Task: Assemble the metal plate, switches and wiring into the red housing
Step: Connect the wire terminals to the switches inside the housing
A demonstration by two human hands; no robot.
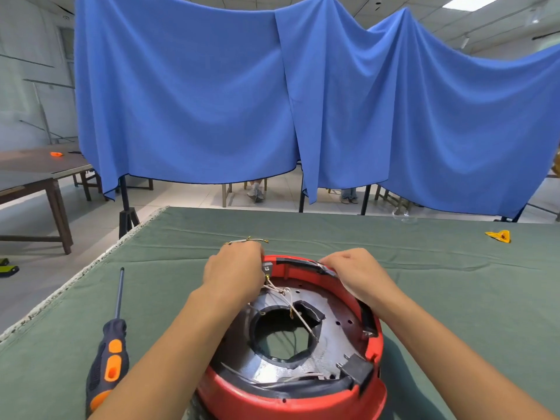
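Red housing [291, 395], round and open side up, sits on the green cloth [424, 268] at the near middle of the table. Inside it lies the metal plate [336, 325], a grey ring with a wide hole in its centre, and pale wiring [288, 301] runs loosely across the plate from the far left rim toward the hole. A black switch [357, 369] stands against the near right wall, and another dark part sits along the right wall.

At the far left rim, the left hand [235, 272] has its fingers curled down around a small grey switch [267, 268] where the wires begin; the fingertips are hidden behind the hand, so the grip looks like a pinch but cannot be told exactly. At the far right rim, the right hand [354, 274] has its fingers bent over the black strip [303, 263] lining the edge, pressing or gripping it.

Just beyond the left hand a short wire piece [247, 241] lies on the cloth. A screwdriver [110, 353] with a black and orange handle lies well to the left of the housing, shaft pointing away. A yellow scrap [500, 235] lies far right. Blue curtains [272, 101] hang behind the table.
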